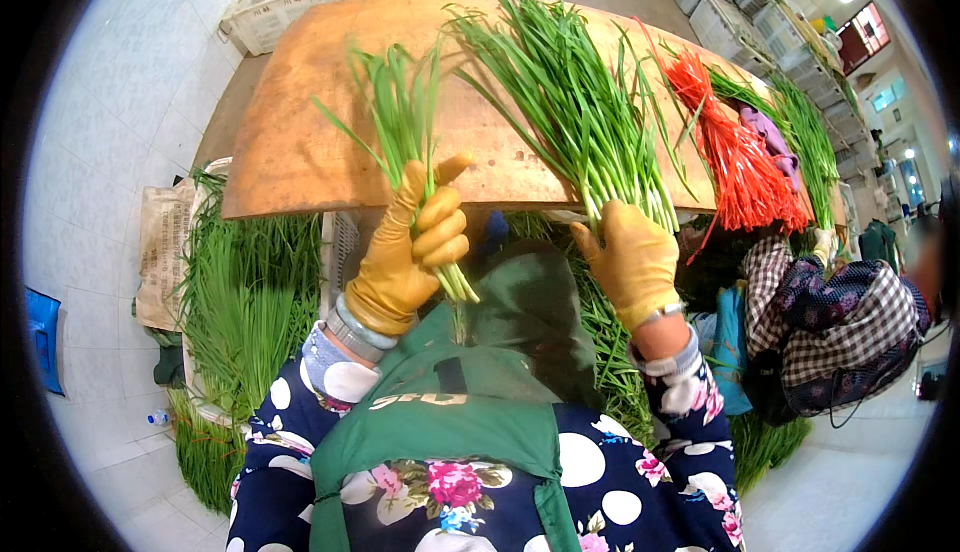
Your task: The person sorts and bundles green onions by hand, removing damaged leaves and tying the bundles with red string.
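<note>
My left hand (420, 240), in a yellow rubber glove, is closed around a small bunch of green garlic chives (397, 120), held upright with its pale stem ends sticking out below the fist. In a matching glove, my right hand (630, 259) is at the stem ends of a larger pile of chives (570, 101) lying on the wooden board (322, 131). Whether its fingers grip any stems is hidden by the back of the glove. Right of the pile lies a bundle of red plastic ties (739, 154).
Crates of chives (247, 289) stand below the board at left. White plastic crates (292, 4) sit beyond its far left corner, and more line the right wall. A co-worker in checkered clothing (847, 327) is at the right, near more chives (810, 139).
</note>
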Demonstrator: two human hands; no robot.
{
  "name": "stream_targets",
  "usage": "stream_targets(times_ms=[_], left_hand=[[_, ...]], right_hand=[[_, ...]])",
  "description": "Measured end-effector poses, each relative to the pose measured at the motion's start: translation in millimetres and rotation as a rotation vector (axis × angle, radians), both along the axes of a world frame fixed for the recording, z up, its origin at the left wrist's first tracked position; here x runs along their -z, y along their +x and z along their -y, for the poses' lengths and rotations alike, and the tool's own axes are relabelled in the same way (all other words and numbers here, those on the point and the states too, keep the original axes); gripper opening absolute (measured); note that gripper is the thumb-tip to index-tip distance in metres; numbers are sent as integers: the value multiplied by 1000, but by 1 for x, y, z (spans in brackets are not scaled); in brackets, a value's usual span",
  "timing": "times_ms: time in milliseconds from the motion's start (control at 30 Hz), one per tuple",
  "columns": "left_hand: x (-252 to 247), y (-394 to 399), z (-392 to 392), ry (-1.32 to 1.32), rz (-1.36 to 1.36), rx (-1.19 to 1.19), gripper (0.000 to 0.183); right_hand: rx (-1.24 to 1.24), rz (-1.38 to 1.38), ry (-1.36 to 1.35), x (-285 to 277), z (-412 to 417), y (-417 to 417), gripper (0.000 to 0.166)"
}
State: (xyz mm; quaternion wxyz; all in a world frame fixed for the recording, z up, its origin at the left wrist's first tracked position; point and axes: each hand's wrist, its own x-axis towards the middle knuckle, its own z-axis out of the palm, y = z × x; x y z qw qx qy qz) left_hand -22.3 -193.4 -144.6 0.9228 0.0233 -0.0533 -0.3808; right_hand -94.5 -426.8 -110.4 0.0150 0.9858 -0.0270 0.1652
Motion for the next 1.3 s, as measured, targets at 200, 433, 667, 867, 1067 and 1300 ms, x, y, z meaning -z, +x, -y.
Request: stream_targets(times_ms=[200, 433, 667, 867, 1067, 1300], left_hand=[[36, -19, 8, 323, -46, 37, 37], [26, -33, 22, 398, 145, 77, 48], [24, -32, 19, 438, 142, 106, 51], [25, -33, 23, 479, 185, 102, 45], [36, -31, 29, 419, 27, 131, 39], [51, -28, 24, 546, 186, 113, 41]], right_hand=[[-150, 81, 104, 5, 1, 4, 28], [-373, 38, 288, 19, -53, -29, 21], [-374, 12, 269, 28, -51, -33, 18], [-345, 16, 533, 30, -58, -36, 11], [-223, 108, 778, 38, -61, -12, 22], [-92, -210, 1611, 48, -64, -25, 13]])
